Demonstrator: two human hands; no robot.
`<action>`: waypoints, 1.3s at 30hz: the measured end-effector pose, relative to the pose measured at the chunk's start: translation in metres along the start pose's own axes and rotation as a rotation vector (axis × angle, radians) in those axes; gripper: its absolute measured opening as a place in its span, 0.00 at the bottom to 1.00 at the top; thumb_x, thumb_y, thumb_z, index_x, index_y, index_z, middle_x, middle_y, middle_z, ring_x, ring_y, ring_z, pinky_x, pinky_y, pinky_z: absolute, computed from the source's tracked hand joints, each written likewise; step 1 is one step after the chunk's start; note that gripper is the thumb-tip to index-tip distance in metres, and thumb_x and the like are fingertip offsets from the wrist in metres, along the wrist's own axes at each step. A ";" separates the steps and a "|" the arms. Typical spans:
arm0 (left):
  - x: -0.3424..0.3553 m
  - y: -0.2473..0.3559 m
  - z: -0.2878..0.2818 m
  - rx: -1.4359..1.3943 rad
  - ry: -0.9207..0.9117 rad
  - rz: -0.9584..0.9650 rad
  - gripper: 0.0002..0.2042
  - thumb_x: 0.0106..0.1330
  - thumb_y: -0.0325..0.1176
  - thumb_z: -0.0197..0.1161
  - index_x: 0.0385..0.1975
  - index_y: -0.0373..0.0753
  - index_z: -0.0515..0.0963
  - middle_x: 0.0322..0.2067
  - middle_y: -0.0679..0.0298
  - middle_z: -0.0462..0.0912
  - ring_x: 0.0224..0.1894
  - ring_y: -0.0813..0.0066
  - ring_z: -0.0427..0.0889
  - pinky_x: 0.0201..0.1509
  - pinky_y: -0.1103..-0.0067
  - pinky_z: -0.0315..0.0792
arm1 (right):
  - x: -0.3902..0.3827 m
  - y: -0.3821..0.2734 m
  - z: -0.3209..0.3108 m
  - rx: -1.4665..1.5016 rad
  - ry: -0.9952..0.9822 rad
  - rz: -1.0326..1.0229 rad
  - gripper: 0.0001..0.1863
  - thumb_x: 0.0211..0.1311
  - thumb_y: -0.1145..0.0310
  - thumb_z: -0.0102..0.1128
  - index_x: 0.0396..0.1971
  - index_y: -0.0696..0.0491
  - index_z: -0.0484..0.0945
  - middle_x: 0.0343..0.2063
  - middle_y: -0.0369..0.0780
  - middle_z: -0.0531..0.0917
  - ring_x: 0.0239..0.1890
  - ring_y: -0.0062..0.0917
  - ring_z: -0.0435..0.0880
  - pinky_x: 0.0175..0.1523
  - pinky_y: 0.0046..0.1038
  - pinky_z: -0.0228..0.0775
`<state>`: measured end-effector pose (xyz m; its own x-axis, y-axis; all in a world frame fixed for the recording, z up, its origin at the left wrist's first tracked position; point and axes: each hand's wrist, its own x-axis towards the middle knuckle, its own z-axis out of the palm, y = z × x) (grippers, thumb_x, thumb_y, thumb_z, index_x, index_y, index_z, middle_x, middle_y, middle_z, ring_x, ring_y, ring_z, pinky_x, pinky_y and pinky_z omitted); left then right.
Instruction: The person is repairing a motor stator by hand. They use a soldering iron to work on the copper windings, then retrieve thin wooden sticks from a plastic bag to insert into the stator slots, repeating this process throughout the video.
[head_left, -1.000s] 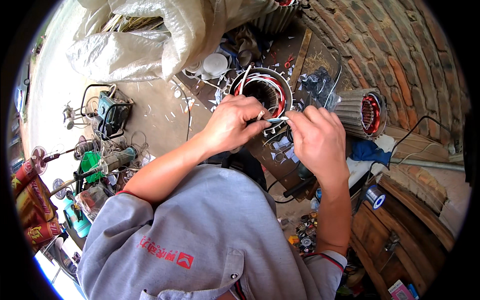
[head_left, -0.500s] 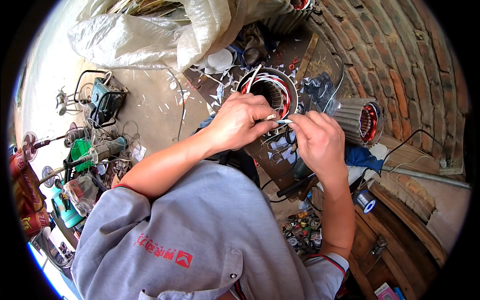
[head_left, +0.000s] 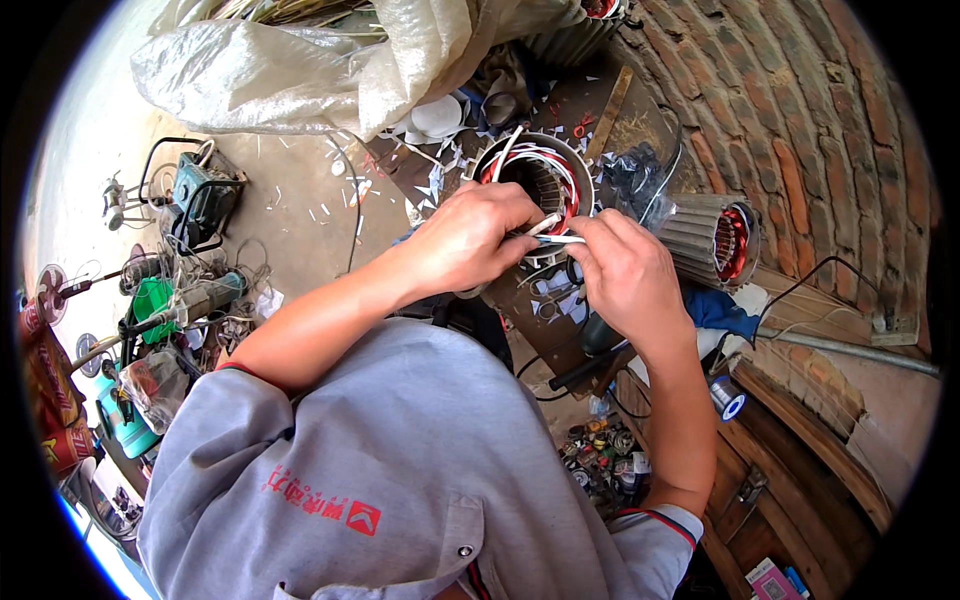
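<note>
My left hand (head_left: 478, 232) is closed in a pinch on a thin white sleeved wire (head_left: 562, 240), with a thicker white tube (head_left: 546, 223) sticking out at its fingertips. From the other side, my right hand (head_left: 628, 268) grips the wire's other end between thumb and fingers. Just beyond both hands stands a motor stator (head_left: 586, 172), its round opening lined with red winding and white sleeved leads. One pale tube (head_left: 508, 152) rises from its far left rim. My fingers hide part of the near rim.
Another stator with red windings (head_left: 700, 238) lies at right beside a black plastic bag (head_left: 633, 172). White scraps and a wooden strip (head_left: 610, 112) lie on the bench. A solder spool (head_left: 728, 398) sits low right; a brick wall (head_left: 790, 130) bounds the right; a white sack (head_left: 270, 75) is at far left.
My right hand has shifted slightly up and to the left. More of the white wire and the thicker tube now shows between my fingertips. Both hands keep their pinch.
</note>
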<state>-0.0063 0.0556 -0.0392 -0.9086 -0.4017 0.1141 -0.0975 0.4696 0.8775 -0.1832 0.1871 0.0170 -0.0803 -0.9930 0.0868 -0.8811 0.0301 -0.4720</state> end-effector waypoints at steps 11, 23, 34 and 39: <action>-0.003 -0.007 -0.004 0.038 -0.092 0.062 0.11 0.56 0.24 0.68 0.38 0.33 0.79 0.43 0.55 0.79 0.48 0.54 0.80 0.51 0.64 0.72 | 0.009 -0.010 -0.001 -0.156 -0.013 -0.154 0.03 0.54 0.73 0.65 0.30 0.54 0.83 0.27 0.37 0.76 0.32 0.32 0.78 0.37 0.34 0.71; -0.005 -0.006 -0.003 0.084 -0.128 0.016 0.13 0.58 0.26 0.68 0.42 0.34 0.79 0.46 0.57 0.79 0.51 0.56 0.79 0.54 0.66 0.68 | 0.013 -0.011 0.001 -0.251 -0.117 -0.167 0.02 0.53 0.71 0.63 0.25 0.53 0.81 0.26 0.36 0.77 0.33 0.32 0.78 0.39 0.34 0.69; -0.003 -0.010 -0.004 0.082 -0.152 0.029 0.12 0.58 0.25 0.67 0.42 0.33 0.78 0.46 0.56 0.79 0.51 0.55 0.79 0.54 0.65 0.69 | 0.013 -0.004 0.022 -0.121 -0.077 -0.166 0.02 0.52 0.74 0.63 0.26 0.53 0.80 0.27 0.39 0.77 0.35 0.34 0.79 0.41 0.36 0.71; -0.003 -0.014 -0.006 0.071 -0.180 0.040 0.12 0.58 0.24 0.66 0.42 0.32 0.77 0.46 0.55 0.78 0.51 0.55 0.79 0.53 0.65 0.70 | 0.013 0.002 0.017 0.005 -0.117 -0.130 0.04 0.53 0.78 0.65 0.29 0.57 0.80 0.29 0.43 0.76 0.36 0.39 0.78 0.43 0.39 0.73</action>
<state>0.0000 0.0457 -0.0489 -0.9697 -0.2375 0.0571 -0.0826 0.5390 0.8382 -0.1782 0.1726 0.0026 0.0893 -0.9950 0.0443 -0.8780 -0.0997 -0.4682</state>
